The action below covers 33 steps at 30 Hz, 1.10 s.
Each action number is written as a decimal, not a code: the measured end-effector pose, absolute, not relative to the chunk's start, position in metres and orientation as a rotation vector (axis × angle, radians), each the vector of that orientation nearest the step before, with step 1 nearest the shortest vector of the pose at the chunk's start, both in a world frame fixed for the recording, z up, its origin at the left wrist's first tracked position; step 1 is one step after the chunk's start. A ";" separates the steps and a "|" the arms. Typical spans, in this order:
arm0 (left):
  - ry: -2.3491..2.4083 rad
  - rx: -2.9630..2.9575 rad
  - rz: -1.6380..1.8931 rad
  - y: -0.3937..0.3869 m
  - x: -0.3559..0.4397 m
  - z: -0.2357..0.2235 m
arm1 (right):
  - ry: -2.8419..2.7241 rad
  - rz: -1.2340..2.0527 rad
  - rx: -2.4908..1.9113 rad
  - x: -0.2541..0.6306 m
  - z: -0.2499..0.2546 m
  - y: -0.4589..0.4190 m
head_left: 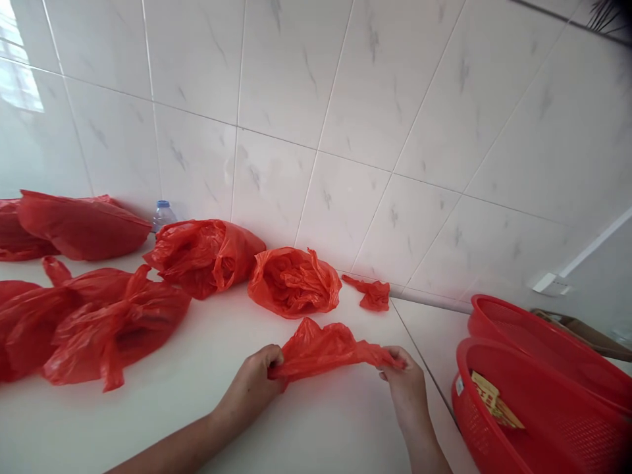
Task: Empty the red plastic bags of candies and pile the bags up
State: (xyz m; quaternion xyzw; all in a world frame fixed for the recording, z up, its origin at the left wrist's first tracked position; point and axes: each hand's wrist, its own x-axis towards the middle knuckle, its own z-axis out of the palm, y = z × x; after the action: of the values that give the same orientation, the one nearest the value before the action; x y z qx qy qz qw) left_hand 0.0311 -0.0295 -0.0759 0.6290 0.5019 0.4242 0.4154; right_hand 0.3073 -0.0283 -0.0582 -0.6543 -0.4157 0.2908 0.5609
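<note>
A thin red plastic bag (320,352) stretches between my two hands, low over the white tabletop (316,431). My left hand (261,375) is closed on its left end. At the other end, my right hand (403,375) pinches the narrow, twisted part of the bag. The bag looks flat and crumpled. Just behind it lies a bulging red bag (295,283) with its mouth facing me and more crumpled red plastic inside. A small crumpled red bag (375,294) rests near the wall, beyond my right hand.
Several filled red bags (118,322) lie on the left, one tied with handles up. Another stuffed bag (205,257) and a clear bottle with a blue cap (163,214) are by the tiled wall (276,164). Red plastic baskets (538,388) stand right, one holding yellow packets (494,400).
</note>
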 end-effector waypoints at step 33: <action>0.995 1.337 0.994 -0.047 0.041 -0.062 | -1.356 0.992 -1.476 0.211 -0.064 -0.052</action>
State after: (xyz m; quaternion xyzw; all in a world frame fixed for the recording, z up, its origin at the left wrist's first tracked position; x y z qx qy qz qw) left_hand 0.0405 -0.0466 -0.0620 0.5684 0.4232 0.4226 0.5650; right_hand 0.2114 -0.0523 -0.0644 -0.5935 -0.5454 0.3989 0.4372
